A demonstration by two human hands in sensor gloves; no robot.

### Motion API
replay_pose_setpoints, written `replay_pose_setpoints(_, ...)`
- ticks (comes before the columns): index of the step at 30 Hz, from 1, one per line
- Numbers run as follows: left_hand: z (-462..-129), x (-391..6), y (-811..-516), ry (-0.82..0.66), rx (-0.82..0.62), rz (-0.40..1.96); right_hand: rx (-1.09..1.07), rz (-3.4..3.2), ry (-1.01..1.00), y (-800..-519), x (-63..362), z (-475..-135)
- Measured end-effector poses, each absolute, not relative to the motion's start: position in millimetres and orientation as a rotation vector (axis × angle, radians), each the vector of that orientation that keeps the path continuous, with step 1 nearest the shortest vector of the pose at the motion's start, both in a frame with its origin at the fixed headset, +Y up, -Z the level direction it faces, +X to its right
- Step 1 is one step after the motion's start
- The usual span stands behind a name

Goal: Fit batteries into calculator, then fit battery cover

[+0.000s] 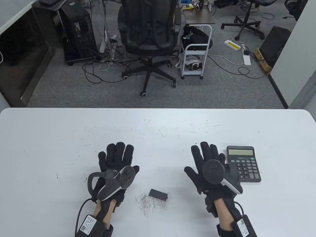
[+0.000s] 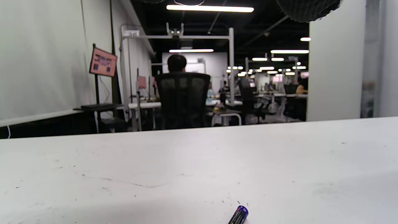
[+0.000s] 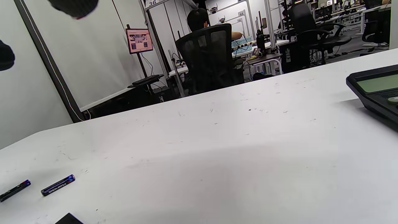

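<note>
The black calculator (image 1: 244,163) lies face up on the white table (image 1: 158,128), just right of my right hand (image 1: 205,158). Its corner shows in the right wrist view (image 3: 373,90). The black battery cover (image 1: 158,195) lies between my hands near the front edge. Two dark blue batteries (image 3: 58,185) (image 3: 15,190) lie side by side on the table in the right wrist view. One battery end (image 2: 238,215) shows in the left wrist view. In the table view the batteries are hidden under my left hand (image 1: 118,158). Both hands hover flat with fingers spread, holding nothing.
Scratch marks and grey dust (image 1: 151,201) surround the battery cover. Beyond the table's far edge stand an office chair (image 1: 148,39), a white cart (image 1: 195,51) and a computer tower (image 1: 77,32) on the floor.
</note>
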State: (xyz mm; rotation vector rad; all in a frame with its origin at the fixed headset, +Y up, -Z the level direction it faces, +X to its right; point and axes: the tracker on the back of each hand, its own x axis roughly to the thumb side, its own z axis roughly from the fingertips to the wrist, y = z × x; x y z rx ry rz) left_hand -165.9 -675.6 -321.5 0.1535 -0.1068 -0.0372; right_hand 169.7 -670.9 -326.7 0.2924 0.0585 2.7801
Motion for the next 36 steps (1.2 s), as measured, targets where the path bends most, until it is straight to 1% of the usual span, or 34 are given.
replay_pose_setpoints(8, -319, -164, -674, -0.108, 0.171, -0.044, 0.309, 2.767, 0.051, -670, 170, -326)
replay_pose_setpoints(11, -322, -165, -677, -0.109, 0.158, -0.034, 0.298, 2.760, 0.051, -670, 172, -326)
replay_pose_setpoints(14, -323, -166, -679, -0.104, 0.139, -0.044, 0.281, 2.764, 0.060, -672, 174, -327)
replay_pose_setpoints(19, -323, -167, -678, -0.099, 0.140, -0.039, 0.275, 2.778, 0.084, -676, 171, -330)
replay_pose_setpoints(24, -322, -169, -676, -0.095, 0.143, -0.042, 0.225, 2.794, 0.108, -679, 175, -333)
replay_pose_setpoints(29, -322, -170, -675, -0.102, 0.144, -0.028, 0.100, 2.803, 0.160, -687, 190, -343)
replay_pose_setpoints(33, -321, -172, -673, -0.101, 0.150, -0.027, -0.090, 2.807, 0.235, -689, 216, -363)
replay_pose_setpoints(36, -321, -173, -673, -0.100, 0.148, -0.018, -0.274, 2.805, 0.303, -693, 242, -382)
